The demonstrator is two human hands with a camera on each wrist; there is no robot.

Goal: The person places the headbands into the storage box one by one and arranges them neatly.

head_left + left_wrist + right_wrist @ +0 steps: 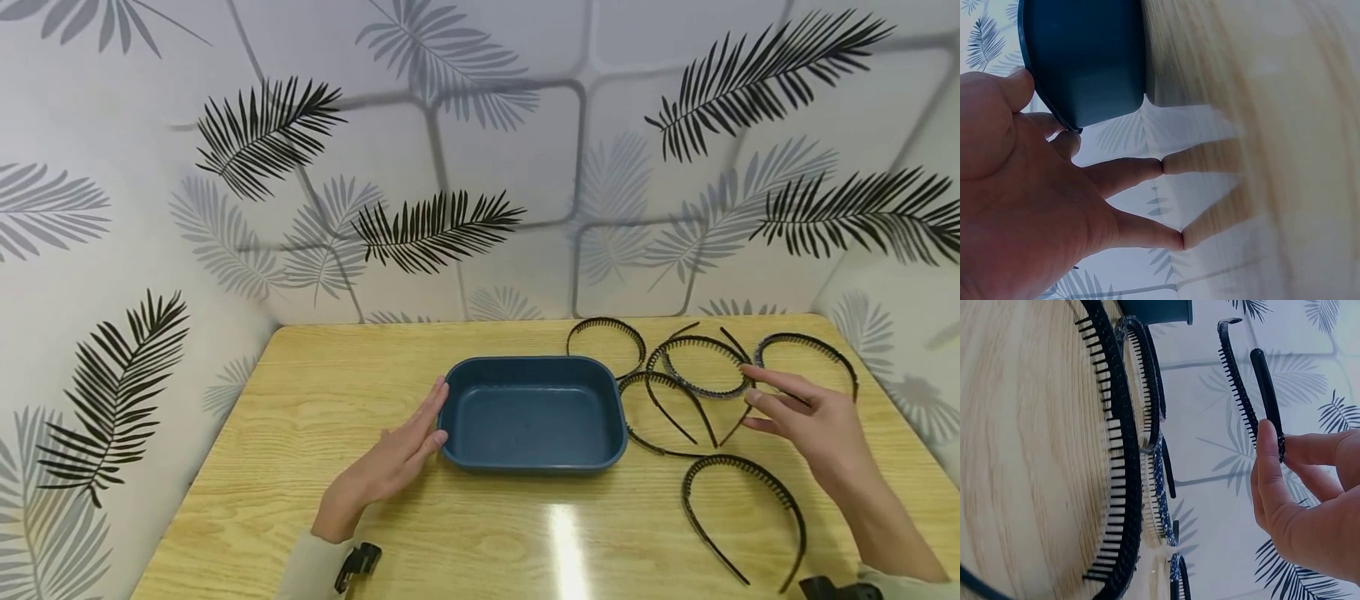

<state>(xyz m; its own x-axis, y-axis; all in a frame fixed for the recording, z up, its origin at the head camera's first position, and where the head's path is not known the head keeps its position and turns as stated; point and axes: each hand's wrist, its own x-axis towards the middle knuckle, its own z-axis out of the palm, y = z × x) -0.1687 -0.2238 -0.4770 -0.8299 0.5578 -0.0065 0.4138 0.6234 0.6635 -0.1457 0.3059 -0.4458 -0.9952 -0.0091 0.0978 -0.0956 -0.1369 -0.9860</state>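
My left hand [393,458] rests against the left side of a dark blue rectangular plastic bin [532,421], its fingers fairly straight. In the left wrist view the thumb touches the bin's rim [1027,56], and two fingers reach down to the tabletop. My right hand [806,417] pinches a black toothed headband [1238,381] between thumb and fingers, raised above the table to the right of the bin. Below and around it lie several other headbands, one [787,496] nearer the front and another [810,338] at the back right. Some overlap, so their outlines are partly hidden.
The light wood table [337,367] carries everything. Behind it rises a white wall [517,275] with a feather-leaf pattern. One headband [607,321] lies just behind the bin's right back corner. A light glare [567,550] marks the table front.
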